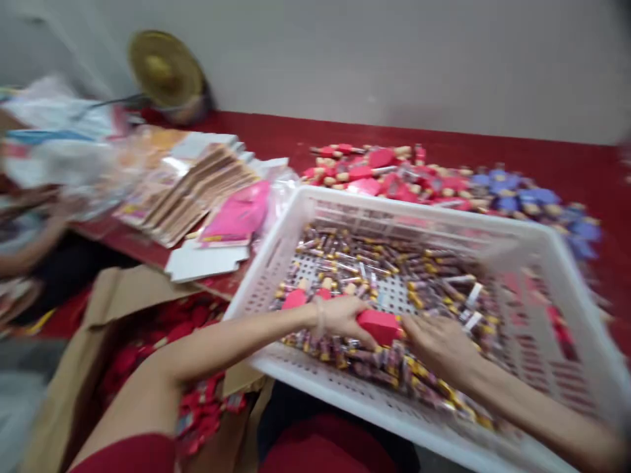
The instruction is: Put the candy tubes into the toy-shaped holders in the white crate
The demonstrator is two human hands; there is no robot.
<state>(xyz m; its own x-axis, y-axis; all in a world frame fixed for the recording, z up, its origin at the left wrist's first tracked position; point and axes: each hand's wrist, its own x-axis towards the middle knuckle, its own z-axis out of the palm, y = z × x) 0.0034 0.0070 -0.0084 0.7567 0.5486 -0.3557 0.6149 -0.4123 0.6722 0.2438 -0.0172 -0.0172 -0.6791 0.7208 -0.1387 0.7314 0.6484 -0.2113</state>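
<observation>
A red flat piece (379,326) is held between my two hands, above a white plastic basket (419,209). My left hand (342,318) has its fingers closed on the piece's left side. At its right end, the fingers of my right hand (436,341) are pinched together against it. Many small wrapped tubes (444,263) with yellow ends fill much of the basket beneath. Just left of my left hand, a red piece with a pale tip (294,299) lies on the tubes. Motion blur softens the fingertips.
Behind the basket lie piles of red pieces (382,157) and blue pieces (503,184). Stacked printed cards (197,190) and a pink packet (239,213) are at left. An open cardboard box (116,295) holds red items. Another person's arm (34,249) shows at far left.
</observation>
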